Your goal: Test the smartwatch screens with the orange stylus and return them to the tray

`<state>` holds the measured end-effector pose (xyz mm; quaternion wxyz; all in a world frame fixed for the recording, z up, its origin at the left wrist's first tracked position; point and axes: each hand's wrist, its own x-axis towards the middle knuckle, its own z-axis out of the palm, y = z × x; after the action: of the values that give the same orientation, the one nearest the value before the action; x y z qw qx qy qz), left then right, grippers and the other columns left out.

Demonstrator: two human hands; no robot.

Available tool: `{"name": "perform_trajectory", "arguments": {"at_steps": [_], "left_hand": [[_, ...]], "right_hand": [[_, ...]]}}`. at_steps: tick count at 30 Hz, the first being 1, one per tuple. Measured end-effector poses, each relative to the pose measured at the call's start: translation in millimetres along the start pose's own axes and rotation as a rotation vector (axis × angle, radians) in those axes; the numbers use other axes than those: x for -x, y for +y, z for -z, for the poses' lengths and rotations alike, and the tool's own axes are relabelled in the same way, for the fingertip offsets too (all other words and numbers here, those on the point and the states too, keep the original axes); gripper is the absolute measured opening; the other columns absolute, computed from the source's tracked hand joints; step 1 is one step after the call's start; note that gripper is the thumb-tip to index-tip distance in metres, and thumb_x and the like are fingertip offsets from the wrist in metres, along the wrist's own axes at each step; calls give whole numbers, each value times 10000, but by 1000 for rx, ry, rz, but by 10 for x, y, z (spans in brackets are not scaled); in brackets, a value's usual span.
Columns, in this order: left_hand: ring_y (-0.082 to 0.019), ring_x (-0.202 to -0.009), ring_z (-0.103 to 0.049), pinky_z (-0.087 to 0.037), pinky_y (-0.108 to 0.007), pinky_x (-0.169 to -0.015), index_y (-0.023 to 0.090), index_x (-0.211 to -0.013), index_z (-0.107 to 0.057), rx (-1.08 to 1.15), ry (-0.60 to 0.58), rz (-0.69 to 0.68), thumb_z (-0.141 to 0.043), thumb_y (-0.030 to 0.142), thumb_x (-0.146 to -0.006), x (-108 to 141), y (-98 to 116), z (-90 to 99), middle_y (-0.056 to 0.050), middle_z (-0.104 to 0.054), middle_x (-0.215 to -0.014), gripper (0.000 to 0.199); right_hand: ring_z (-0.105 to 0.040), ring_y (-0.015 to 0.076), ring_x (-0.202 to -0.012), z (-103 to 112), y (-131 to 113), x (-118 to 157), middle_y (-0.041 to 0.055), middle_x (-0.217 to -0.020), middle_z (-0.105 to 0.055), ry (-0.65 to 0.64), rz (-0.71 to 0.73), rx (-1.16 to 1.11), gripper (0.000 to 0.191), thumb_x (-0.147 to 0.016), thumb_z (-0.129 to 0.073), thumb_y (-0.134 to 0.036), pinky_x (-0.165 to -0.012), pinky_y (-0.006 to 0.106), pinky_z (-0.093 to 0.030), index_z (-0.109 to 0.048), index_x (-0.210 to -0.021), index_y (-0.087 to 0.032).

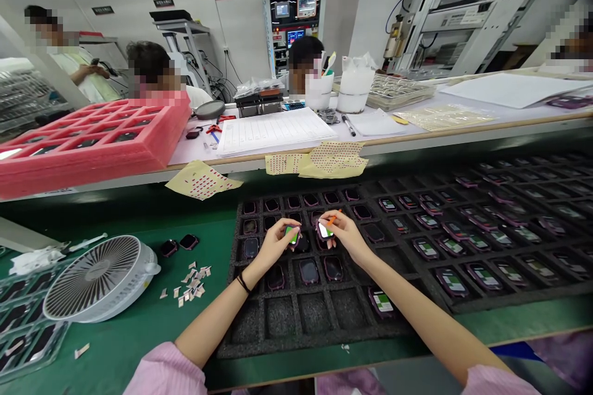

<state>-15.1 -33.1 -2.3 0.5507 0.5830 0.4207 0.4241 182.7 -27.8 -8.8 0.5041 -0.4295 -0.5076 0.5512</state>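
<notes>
My left hand point(280, 236) pinches a small watch-like device with a lit green and white screen point(291, 234), held over the black foam tray point(280, 315). Close to its right, my right hand point(340, 229) grips a second device with a white and green screen point(325, 230), and an orange tool point(332, 220) sticks out between those fingers. The two devices are apart. Below and around both hands, dark-screened devices point(309, 271) lie in the tray's compartments. Under my right forearm, another device point(382, 301) shows a lit screen.
A fan point(99, 279), two devices point(188, 242) and scattered small tabs point(189, 286) are on the green mat at left. More devices fill the foam tray point(482, 274) at right. Above stand a shelf with papers point(278, 131) and red foam point(152, 145). Several people are beyond.
</notes>
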Motion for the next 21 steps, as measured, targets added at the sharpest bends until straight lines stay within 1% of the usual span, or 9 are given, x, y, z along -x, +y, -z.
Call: {"name": "perform_trajectory", "arguments": {"at_steps": [5,7,9,11,12,15,17,19,21], "left_hand": [[-133,-786,-560,-514,-239,-647,174,-1055,-543,24,-38,-70,-685,442,-731,-8,-65,-7,-43,-577,-915,444],[-149,-858,-567,-516,-257,-709,183,-1096,-521,14,-46,-89,-693,404,-735,-11,-95,0,-57,-575,-981,457],[-161,-926,-568,-502,-251,-739,190,-1136,-498,2,-47,-105,-701,367,-734,-16,-118,10,-67,-570,-1042,484],[-168,-969,-566,-485,-230,-728,198,-1170,-478,3,-49,-117,-706,342,-733,-23,-133,19,-72,-560,-1093,514],[-166,-957,-573,-477,-217,-695,202,-1185,-469,10,-54,-115,-699,344,-740,-27,-138,23,-74,-558,-1103,521],[-142,-806,-599,-424,-191,-545,202,-1214,-455,44,-70,-82,-630,398,-793,-40,-148,29,-74,-570,-1053,497],[-131,-736,-591,-391,-187,-496,195,-1218,-456,64,-70,-69,-595,428,-813,-45,-153,30,-74,-577,-1017,487],[-135,-755,-592,-402,-189,-514,195,-1220,-453,69,-72,-70,-614,423,-802,-44,-156,27,-77,-578,-1026,502],[-145,-817,-597,-452,-207,-602,201,-1225,-444,68,-81,-76,-654,395,-777,-39,-153,23,-77,-574,-1059,532]], "right_hand": [[-601,110,-441,-18,1,-8,-29,-737,-568,-77,26,2,385,-697,-714,-413,-354,197,-404,-535,-951,-186],[-631,129,-493,-26,18,-14,-18,-776,-573,-113,40,-11,439,-669,-740,-392,-361,194,-415,-516,-991,-194],[-650,144,-539,-29,38,-20,-10,-807,-575,-137,46,-22,489,-642,-763,-372,-358,186,-415,-499,-1018,-204],[-657,151,-568,-28,48,-22,-6,-824,-574,-144,46,-20,514,-629,-774,-356,-359,183,-418,-493,-1034,-212],[-658,151,-575,-27,47,-21,-5,-829,-572,-142,46,-18,508,-636,-770,-354,-364,185,-424,-493,-1038,-214],[-647,143,-540,-22,25,-15,-12,-796,-562,-114,44,-31,431,-691,-726,-382,-371,196,-425,-512,-1022,-208],[-627,128,-494,-19,6,-11,-21,-758,-554,-87,40,-43,378,-725,-691,-404,-374,200,-419,-532,-998,-197],[-602,107,-452,-17,-8,-10,-29,-737,-551,-57,35,-52,350,-736,-677,-416,-372,198,-407,-549,-970,-189],[-584,92,-427,-14,-11,-12,-31,-738,-553,-40,30,-66,331,-744,-664,-425,-369,193,-396,-559,-947,-185]]}}
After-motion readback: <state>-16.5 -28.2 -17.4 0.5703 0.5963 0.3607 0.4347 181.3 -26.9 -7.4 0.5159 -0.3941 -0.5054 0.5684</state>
